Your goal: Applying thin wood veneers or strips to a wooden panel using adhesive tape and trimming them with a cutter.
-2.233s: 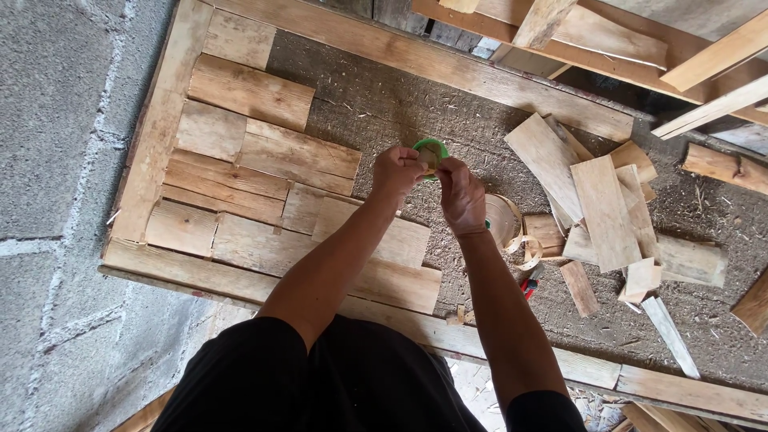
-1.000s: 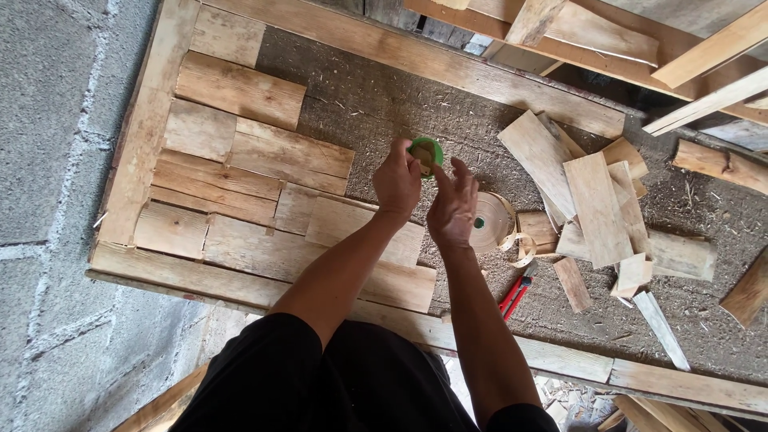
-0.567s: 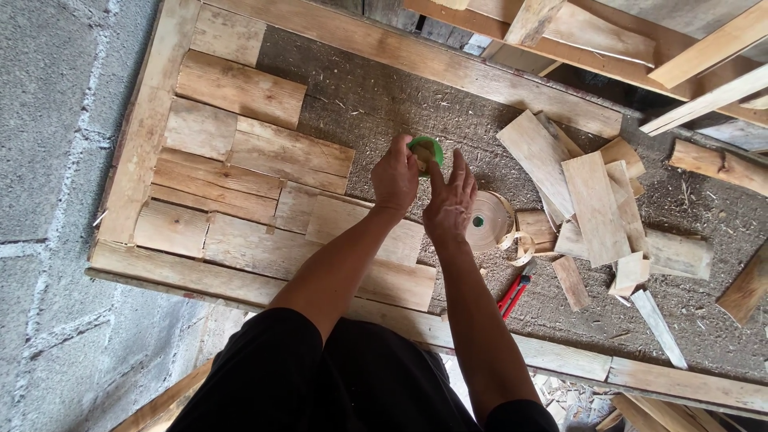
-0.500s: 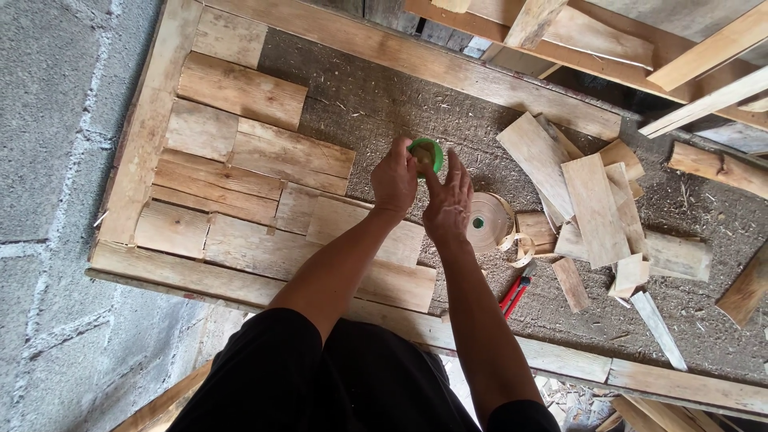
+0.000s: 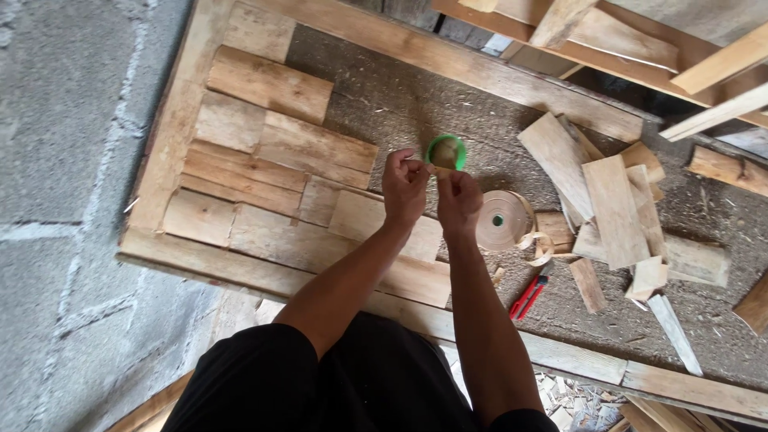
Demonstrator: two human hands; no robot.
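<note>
1. Holding a small round green-rimmed roll of tape (image 5: 446, 152) up between both hands, I keep it above the sawdust-covered wooden desk (image 5: 384, 104).
2. My left hand (image 5: 404, 188) pinches its near edge.
3. My right hand (image 5: 458, 200) pinches it from below.
4. Just right of my hands lies a tan coil of wood edging strip (image 5: 502, 220); short flat wooden offcuts (image 5: 612, 212) lie beyond it.

Both forearms reach forward from the bottom of the view, bare from the short dark sleeves down, and converge so that the two hands meet close together, almost touching. The left hand (image 5: 404, 188) is raised with its back to the camera, fingers curled and fingertips pinched together at the top. The right hand (image 5: 458, 200) sits just beside it, also seen from the back, its fingers bent inward in a pinch.
</note>
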